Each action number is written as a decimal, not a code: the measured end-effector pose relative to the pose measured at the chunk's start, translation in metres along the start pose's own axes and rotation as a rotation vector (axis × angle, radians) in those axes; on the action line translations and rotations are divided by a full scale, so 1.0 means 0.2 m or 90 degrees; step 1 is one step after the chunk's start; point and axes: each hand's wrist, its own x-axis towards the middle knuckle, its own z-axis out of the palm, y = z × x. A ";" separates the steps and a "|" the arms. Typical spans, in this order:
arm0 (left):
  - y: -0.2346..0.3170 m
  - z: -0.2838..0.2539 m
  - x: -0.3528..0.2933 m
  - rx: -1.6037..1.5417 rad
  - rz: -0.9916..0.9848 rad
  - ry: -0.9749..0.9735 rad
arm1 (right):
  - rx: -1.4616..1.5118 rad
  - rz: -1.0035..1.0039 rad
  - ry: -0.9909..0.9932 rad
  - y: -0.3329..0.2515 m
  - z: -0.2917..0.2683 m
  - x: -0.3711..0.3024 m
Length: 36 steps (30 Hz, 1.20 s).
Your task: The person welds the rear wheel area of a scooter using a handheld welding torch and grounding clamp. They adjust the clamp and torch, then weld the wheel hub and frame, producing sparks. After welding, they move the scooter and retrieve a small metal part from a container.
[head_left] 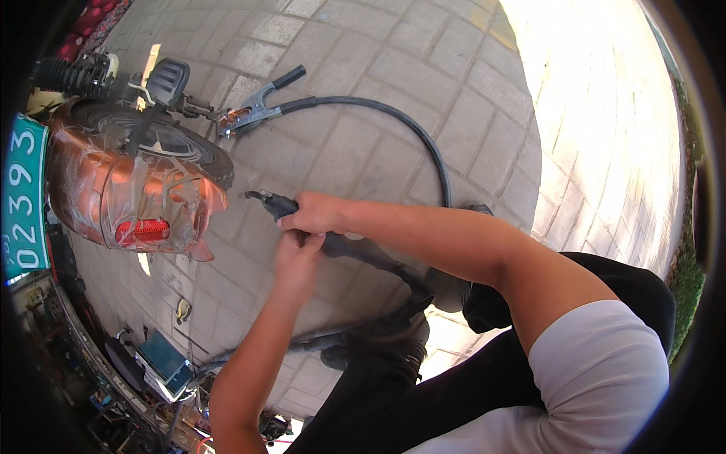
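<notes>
Before me is a black welding torch point(279, 205), its short, bent metal tip pointing left toward the scooter. Wrapped round the torch's grip is my right hand point(314, 213), closed. Just below it, my left hand point(297, 259) is closed with thumb and fingers at the rear of the handle; the exact finger contact is partly hidden. A thick black torch cable point(382, 261) runs back from my hands past my shoes. Farther off, a metal earth clamp point(257, 110) with black-sleeved handles has its jaws at a metal part beside the scooter's wheel.
An orange scooter point(91, 178) with a taped rear fender, red reflector and pedal point(168, 82) stands at left. The clamp's black cable point(423, 136) arcs over the paving. At lower left are a teal box point(164, 359), yellow-handled pliers point(183, 310) and cluttered tools. Bright sunlight covers the right paving.
</notes>
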 end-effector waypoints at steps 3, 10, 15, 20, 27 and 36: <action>-0.01 0.02 0.01 0.077 -0.022 -0.009 | -0.022 -0.027 0.005 0.03 -0.07 0.01; -0.08 -0.13 -0.15 0.071 -0.112 0.138 | 0.036 0.016 -0.033 -0.02 -0.12 0.04; -0.05 -0.30 -0.18 -0.105 -0.070 0.205 | 0.137 0.055 -0.100 -0.05 0.12 0.11; 0.04 -0.40 -0.01 -0.014 0.012 0.250 | 0.218 -0.008 -0.060 -0.05 0.20 0.28; 0.03 -0.44 0.16 0.050 0.117 0.259 | 0.222 0.009 -0.054 -0.03 0.14 0.43; -0.06 -0.50 0.34 0.029 0.138 0.293 | 0.390 -0.065 -0.153 -0.01 0.15 0.57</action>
